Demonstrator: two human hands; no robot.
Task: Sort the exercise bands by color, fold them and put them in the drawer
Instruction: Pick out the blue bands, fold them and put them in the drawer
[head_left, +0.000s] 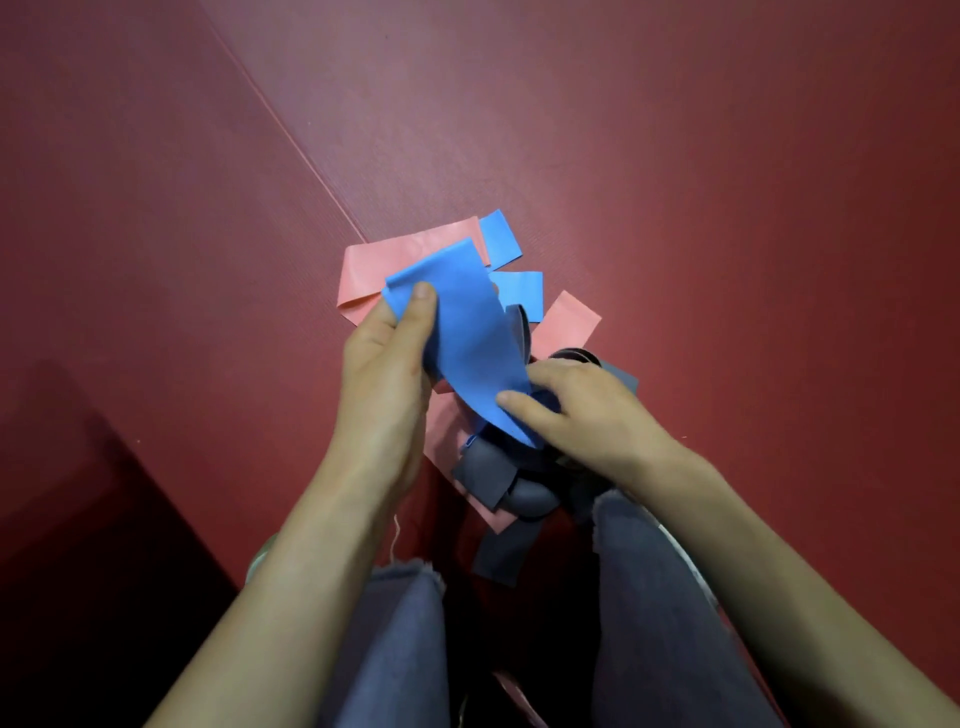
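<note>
Hands at work over a tangle of exercise bands on a red mat (701, 156). Left hand (384, 364): thumb on top, fingers curled beneath, pinching the far left end of a blue band (467, 332) lifted off the heap. Right hand (576, 410): fingers bent round the near end of that same band, gripping it just above the grey bands (483, 467). Under and beyond the lifted band, a pink band (395, 260) flat on the mat at the far left of the heap. More blue bands (500, 236) on the far side, partly covered. Another pink strip (567, 322) poking out to the right. Grey bands bunched nearest, lying between two knees in blue jeans (400, 649).
</note>
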